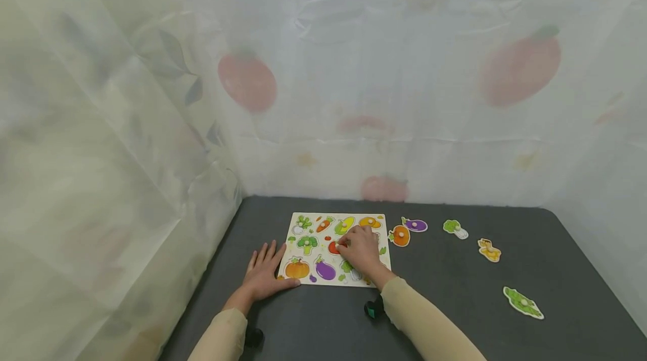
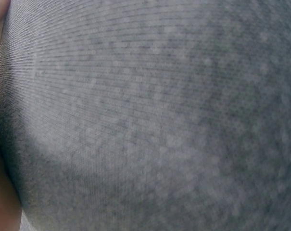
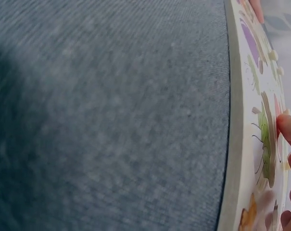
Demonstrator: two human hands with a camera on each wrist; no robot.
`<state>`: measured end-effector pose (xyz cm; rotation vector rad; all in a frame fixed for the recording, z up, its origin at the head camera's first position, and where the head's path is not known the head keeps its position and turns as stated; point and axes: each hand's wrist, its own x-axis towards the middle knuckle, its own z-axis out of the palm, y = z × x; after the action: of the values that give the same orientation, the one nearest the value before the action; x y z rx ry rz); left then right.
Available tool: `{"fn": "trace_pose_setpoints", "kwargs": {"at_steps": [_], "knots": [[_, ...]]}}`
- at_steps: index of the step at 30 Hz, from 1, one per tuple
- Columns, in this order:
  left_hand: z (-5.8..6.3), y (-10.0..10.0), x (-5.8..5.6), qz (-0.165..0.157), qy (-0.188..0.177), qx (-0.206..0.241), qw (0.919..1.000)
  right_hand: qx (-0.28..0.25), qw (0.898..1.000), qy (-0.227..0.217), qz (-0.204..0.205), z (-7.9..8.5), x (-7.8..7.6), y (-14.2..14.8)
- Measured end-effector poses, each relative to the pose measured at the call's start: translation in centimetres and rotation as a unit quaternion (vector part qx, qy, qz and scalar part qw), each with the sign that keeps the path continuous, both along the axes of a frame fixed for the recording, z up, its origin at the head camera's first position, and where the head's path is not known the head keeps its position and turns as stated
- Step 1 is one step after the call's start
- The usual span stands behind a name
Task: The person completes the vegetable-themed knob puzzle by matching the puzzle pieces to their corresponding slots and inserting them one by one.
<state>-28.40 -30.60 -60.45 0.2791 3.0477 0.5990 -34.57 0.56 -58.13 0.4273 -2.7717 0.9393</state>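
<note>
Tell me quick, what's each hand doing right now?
Left hand: open, touching the white, rectangular vegetable puzzle board.
Right hand: closed, pinching the round, red tomato piece.

1. White rectangular puzzle board [image 1: 290, 254]: flat orange pumpkin piece [image 1: 297, 270] at 8 o'clock; frilly green broccoli piece [image 1: 306, 244], 9; slim orange carrot piece [image 1: 323, 225], 11; yellow corn piece [image 1: 346, 224] with green leaves, 12–1; round red tomato piece [image 1: 332, 247], near centre.
2. Loose, 3 o'clock of board: long purple eggplant cut-out [image 1: 415, 225], green-and-white leafy cut-out [image 1: 456, 229], green pod cut-out [image 1: 520, 301]; all white-bordered.
3. Tabletop cloth [image 1: 313, 327]: dark grey, finely ribbed.
4. Whitish hanging sheet [image 1: 328, 159], 12 o'clock: faded red fruit prints.
5. Cream hanging sheet [image 1: 101, 181], 9–10 o'clock: grey leaf prints.
6. Fabric sleeves [image 1: 427, 321]: plain beige.
</note>
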Motion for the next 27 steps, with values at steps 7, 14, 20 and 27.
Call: {"fn": "trace_pose_setpoints", "kwargs": {"at_steps": [7, 14, 20, 27], "knots": [[-0.22, -0.07, -0.09, 0.000, 0.004, 0.000, 1.0000, 0.025, 1.000, 0.008, 0.003, 0.16, 0.09, -0.04], [-0.24, -0.03, -0.17, 0.002, -0.004, 0.007, 1.0000, 0.049, 0.999, 0.010, -0.008, 0.09, -0.05, -0.27], [0.04, -0.07, -0.10, 0.004, -0.019, 0.005, 0.9998, 0.045, 0.999, 0.001, -0.009, 0.20, 0.04, -0.37], [0.43, -0.03, 0.12, 0.001, -0.007, 0.029, 0.9996, 0.057, 0.998, 0.002, -0.015, 0.25, 0.10, -0.47]]}}
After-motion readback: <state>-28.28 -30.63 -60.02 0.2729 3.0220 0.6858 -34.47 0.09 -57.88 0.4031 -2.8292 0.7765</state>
